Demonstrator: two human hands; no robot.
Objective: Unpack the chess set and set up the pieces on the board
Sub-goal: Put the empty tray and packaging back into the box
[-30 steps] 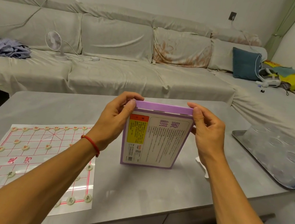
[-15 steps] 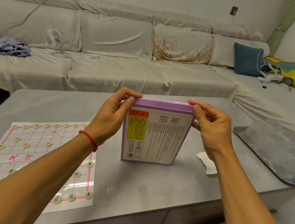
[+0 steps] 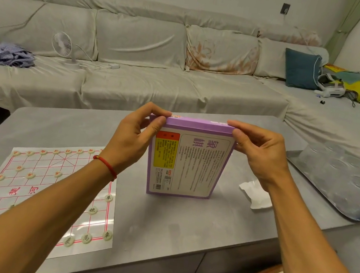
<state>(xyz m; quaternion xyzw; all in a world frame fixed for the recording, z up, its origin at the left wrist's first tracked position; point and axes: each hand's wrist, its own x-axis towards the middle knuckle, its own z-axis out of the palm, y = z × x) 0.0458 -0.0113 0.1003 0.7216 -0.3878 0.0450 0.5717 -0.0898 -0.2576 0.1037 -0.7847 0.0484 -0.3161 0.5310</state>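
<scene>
I hold the purple box (image 3: 188, 159) up on its bottom edge in the middle of the grey table (image 3: 159, 223). Its back, with tiny print and a yellow and red label, faces me. My left hand (image 3: 132, 138) pinches the top left corner of the box, thumb on my side and fingers curled over the top. My right hand (image 3: 258, 153) pinches the top right corner the same way. A red string (image 3: 107, 167) goes round my left wrist.

The paper board (image 3: 46, 190) with red lines lies flat on the table at about 8 o'clock from the box, well apart from it. Small round pale pieces (image 3: 92, 210) sit on it, some along the far edge and some along the near edge. My left arm covers part of it.

A bit of white paper (image 3: 256, 198) lies at 3 o'clock, near the box. A shiny tray (image 3: 337, 184) sits past it, at the table's right edge. A big pale sofa (image 3: 137, 69) is at 12 o'clock, with a little white fan (image 3: 63, 45) on it.
</scene>
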